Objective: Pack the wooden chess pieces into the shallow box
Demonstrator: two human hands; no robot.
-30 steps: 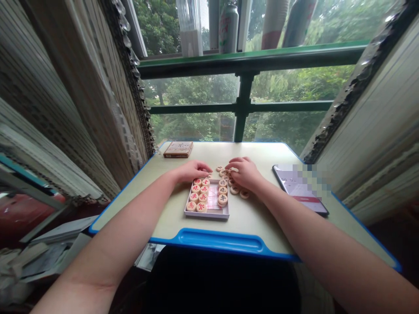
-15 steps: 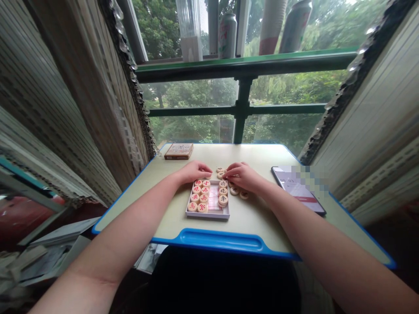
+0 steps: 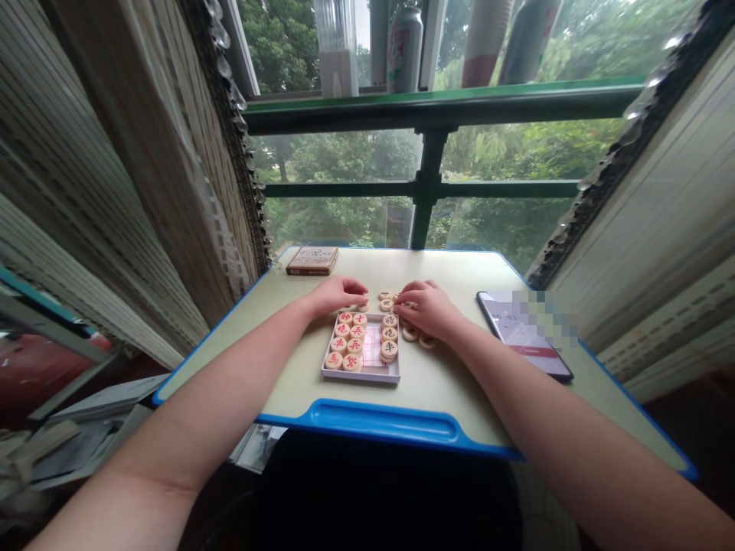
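Wooden red-marked pieces stand in two columns in a shallow box, black-marked pieces along its right side. Just past its far edge, the left hand curves its fingers beside a disc; whether they grip it cannot be told. The right hand bunches its fingers over loose pieces, any hold hidden. Farther right, a phone lies on the counter.

Single head-worn view from close by the table, forward and down over both hands toward a window.
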